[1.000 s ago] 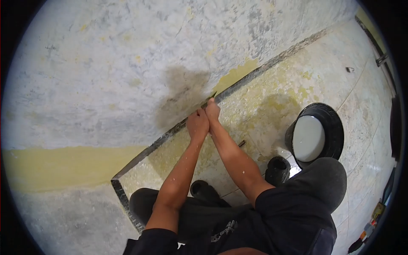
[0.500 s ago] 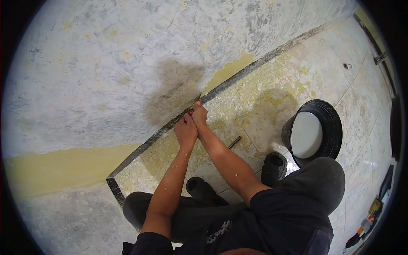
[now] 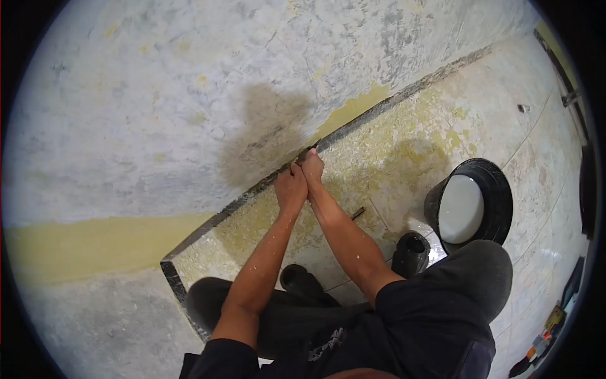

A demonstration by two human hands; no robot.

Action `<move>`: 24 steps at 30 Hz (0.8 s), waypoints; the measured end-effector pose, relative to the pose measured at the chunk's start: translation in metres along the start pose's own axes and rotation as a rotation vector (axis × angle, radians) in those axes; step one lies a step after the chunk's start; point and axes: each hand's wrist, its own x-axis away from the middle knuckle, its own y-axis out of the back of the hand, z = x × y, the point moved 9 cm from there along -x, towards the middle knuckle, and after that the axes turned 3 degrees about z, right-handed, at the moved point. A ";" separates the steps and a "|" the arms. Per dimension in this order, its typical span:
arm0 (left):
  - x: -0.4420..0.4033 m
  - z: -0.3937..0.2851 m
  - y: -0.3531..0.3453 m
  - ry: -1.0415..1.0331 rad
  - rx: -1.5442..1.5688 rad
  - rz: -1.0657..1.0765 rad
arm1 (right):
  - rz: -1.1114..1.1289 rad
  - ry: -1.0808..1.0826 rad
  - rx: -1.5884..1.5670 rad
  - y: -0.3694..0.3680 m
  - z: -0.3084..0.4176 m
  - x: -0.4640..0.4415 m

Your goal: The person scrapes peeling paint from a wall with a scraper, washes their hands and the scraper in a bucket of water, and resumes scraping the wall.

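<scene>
Towards twelve o'clock, the right hand grips a dark blade by the patchy wall; left hand curled, its hold hidden; yellow-flaked floor at two, black bucket at three

1 black bucket stands on the pale tiled floor, holding a whitish liquid. Thin joint lines cross the tiles, which carry smudges. Near the bucket, well apart from its wall, lies 1 thin dark stick-like item, partly hidden. Beyond the bucket, 1 small object rests on the tiles, too small to identify. A dark strip borders the floor at the upper right, with a greyish fitting beside it. Along the lower right edge lie a long dark piece, blurred yellow and orange items and a dark handle.
</scene>
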 end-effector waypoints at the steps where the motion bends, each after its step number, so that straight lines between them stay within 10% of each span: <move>1: 0.004 0.007 0.004 0.001 -0.020 -0.040 | -0.007 -0.004 -0.020 -0.003 -0.007 0.000; 3: 0.015 0.013 0.005 0.018 -0.026 -0.058 | 0.063 0.168 0.322 -0.005 -0.006 0.005; 24: 0.020 0.016 0.019 0.010 -0.002 -0.058 | 0.011 0.116 0.256 -0.009 -0.010 0.018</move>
